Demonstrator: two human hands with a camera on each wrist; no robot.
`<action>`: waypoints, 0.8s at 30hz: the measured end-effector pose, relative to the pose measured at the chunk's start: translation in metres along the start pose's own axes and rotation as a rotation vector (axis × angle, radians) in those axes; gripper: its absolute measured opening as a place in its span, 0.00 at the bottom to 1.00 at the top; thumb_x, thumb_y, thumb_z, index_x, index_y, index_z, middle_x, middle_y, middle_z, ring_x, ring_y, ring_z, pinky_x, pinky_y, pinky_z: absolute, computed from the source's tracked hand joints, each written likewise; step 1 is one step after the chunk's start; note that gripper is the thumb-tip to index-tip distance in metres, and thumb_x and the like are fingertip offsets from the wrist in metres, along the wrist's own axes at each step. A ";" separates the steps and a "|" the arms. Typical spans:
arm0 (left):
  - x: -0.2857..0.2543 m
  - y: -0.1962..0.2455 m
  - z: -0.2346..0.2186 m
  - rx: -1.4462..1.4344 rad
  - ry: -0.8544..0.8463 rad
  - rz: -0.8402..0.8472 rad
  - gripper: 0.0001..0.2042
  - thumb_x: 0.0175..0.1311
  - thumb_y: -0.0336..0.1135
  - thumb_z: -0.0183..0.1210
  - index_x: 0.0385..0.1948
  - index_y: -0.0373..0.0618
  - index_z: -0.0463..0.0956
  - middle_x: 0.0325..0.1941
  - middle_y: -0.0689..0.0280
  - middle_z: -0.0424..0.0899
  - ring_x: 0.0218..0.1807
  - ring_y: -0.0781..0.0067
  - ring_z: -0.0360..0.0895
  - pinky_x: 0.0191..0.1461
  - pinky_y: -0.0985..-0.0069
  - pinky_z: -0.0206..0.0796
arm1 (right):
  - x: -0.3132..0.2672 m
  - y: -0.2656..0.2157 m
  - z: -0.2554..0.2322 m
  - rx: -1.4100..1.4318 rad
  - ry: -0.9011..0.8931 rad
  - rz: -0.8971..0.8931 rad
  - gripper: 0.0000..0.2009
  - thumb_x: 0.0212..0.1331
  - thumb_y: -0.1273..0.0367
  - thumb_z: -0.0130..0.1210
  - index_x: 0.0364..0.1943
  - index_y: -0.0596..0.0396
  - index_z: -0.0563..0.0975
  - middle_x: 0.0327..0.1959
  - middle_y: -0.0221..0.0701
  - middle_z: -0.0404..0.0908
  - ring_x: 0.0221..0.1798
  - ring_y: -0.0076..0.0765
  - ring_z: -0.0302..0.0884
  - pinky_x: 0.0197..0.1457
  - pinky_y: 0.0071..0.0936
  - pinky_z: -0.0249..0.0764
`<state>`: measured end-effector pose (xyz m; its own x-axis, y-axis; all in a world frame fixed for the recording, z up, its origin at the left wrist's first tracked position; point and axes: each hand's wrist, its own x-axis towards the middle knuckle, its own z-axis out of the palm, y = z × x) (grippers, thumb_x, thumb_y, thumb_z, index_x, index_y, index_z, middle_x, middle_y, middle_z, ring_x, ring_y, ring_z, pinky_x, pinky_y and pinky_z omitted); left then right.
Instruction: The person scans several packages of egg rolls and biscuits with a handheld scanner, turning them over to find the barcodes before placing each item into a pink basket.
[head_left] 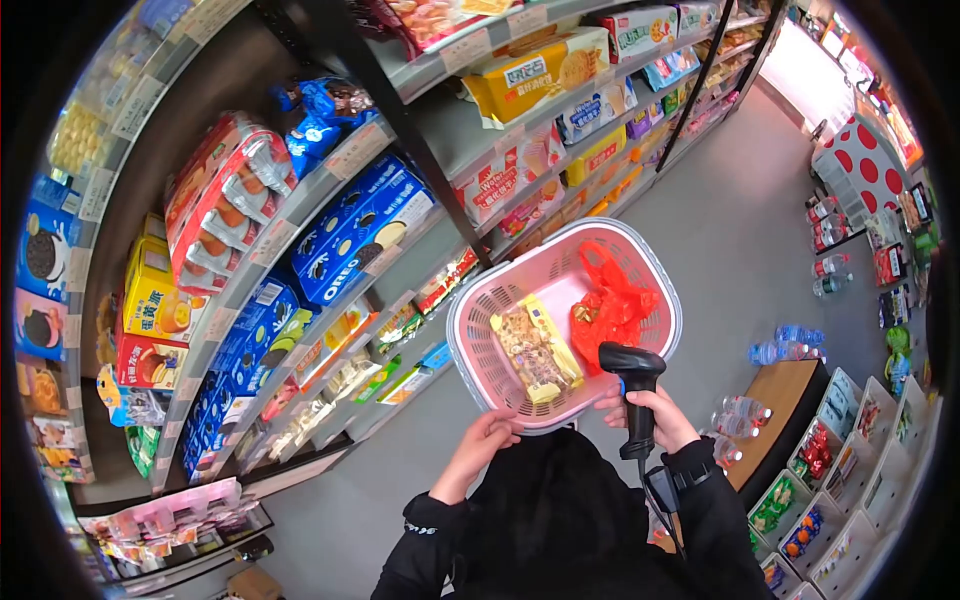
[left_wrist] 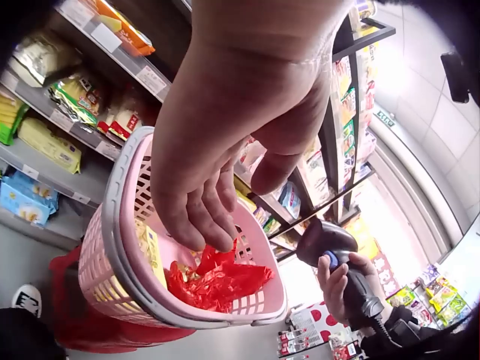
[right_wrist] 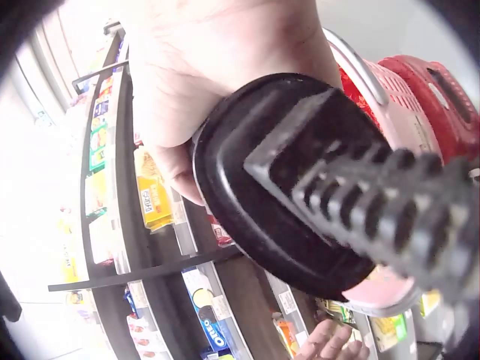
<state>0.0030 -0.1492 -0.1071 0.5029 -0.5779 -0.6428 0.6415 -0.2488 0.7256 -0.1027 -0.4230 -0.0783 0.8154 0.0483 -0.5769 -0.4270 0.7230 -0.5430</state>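
A pink basket (head_left: 480, 345) with a grey rim holds a yellow snack pack (head_left: 535, 350) and a crumpled red plastic bag (head_left: 612, 300). My right hand (head_left: 655, 415) grips the handle of a black scanner (head_left: 632, 372) at the basket's near right edge; its coiled cord (right_wrist: 382, 202) fills much of the right wrist view. My left hand (head_left: 485, 440) is by the near left rim, fingers loosely bent and holding nothing; in the left wrist view the hand (left_wrist: 240, 127) hangs over the basket. Whether it touches the rim, I cannot tell.
Shelves of boxed snacks, among them blue Oreo boxes (head_left: 360, 230), curve along the left and back. Bottles (head_left: 740, 415) and a wooden-topped stand (head_left: 780, 405) with white bins are at the right. A red basket (left_wrist: 67, 300) is below the pink one. Grey floor (head_left: 700, 220) lies between.
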 end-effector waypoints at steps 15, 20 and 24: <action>0.092 -0.015 -0.024 -0.351 0.033 -0.095 0.14 0.59 0.29 0.45 0.47 0.42 0.64 0.43 0.64 0.72 0.46 0.74 0.70 0.48 0.78 0.63 | 0.100 -0.029 0.005 -0.276 0.135 0.339 0.15 0.53 0.67 0.50 0.41 0.64 0.71 0.41 0.38 0.76 0.42 0.31 0.75 0.48 0.23 0.69; 0.126 -0.031 -0.024 -0.368 0.063 -0.207 0.13 0.56 0.29 0.46 0.44 0.42 0.66 0.40 0.65 0.73 0.43 0.75 0.71 0.45 0.79 0.63 | 0.123 -0.025 -0.004 -0.392 0.172 0.507 0.15 0.52 0.64 0.53 0.41 0.59 0.71 0.33 0.28 0.75 0.36 0.22 0.71 0.41 0.18 0.68; 0.155 -0.038 -0.018 -0.255 0.155 -0.107 0.13 0.52 0.27 0.46 0.40 0.36 0.69 0.36 0.63 0.75 0.38 0.74 0.73 0.41 0.79 0.64 | 0.151 -0.014 -0.019 -0.356 0.072 0.584 0.15 0.54 0.61 0.51 0.41 0.55 0.71 0.28 0.25 0.72 0.28 0.20 0.69 0.31 0.18 0.68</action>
<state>0.0672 -0.2148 -0.2384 0.4946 -0.4286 -0.7561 0.8103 -0.0873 0.5795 0.0194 -0.4394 -0.1697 0.3896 0.3065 -0.8685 -0.9011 0.3218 -0.2907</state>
